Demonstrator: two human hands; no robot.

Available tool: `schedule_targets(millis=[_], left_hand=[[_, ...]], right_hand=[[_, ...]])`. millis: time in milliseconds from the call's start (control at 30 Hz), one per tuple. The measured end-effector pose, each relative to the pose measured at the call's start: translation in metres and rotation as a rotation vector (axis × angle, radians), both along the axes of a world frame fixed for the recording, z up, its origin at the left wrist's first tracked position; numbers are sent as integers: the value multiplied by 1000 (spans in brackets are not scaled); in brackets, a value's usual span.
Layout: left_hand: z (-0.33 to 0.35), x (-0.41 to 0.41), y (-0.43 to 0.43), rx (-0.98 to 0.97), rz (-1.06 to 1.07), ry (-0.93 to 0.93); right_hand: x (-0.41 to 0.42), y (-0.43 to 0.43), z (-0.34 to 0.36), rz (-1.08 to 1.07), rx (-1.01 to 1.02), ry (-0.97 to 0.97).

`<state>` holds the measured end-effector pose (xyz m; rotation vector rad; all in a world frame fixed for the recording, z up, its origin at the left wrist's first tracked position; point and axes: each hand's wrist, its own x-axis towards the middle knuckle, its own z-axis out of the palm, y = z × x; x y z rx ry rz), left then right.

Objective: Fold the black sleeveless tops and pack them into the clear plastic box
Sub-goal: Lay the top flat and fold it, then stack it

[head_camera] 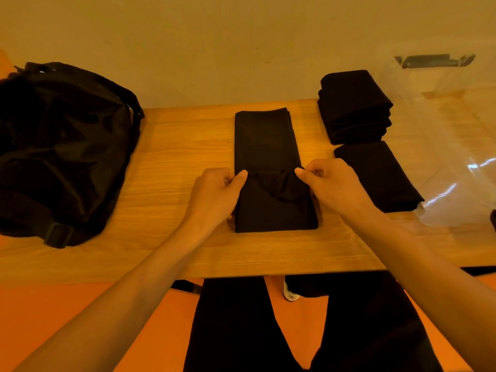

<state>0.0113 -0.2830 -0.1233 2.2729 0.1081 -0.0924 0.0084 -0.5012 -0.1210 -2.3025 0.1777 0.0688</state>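
Seems a plain indoor room, a home or a small workroom, hard to tell which from so narrow a view. Shown by a bare cream wall [241, 36] right behind a wood-grain bench [171, 157], a bright orange floor [53, 318] below, a soft black bag [61, 146] lying at the bench's left end, and folded black tops [354, 103] stacked beside a clear plastic box [451, 157] at the right. Lit warm and yellowish.
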Motion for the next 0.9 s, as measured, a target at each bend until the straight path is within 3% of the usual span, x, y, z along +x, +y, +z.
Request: schedule_targets(millis=[200, 300, 433, 600, 767, 900], left_hand=[[0, 4, 1, 111, -6, -80], [5, -10, 5, 346, -18, -311], [0, -42, 3, 461, -187, -517], [-24, -59, 7, 621, -523, -337], [-25, -59, 13, 605, -558, -275], [-20, -53, 12, 503, -498, -278]], right_hand=[[-3, 2, -3, -39, -84, -59], [-9, 7, 0, -32, -191, -215], [-4, 19, -3, 175, -297, -296], [11, 25, -4, 183, -171, -239], [16, 31, -9, 173, -221, -224], [11, 24, -9, 42, -118, -328]])
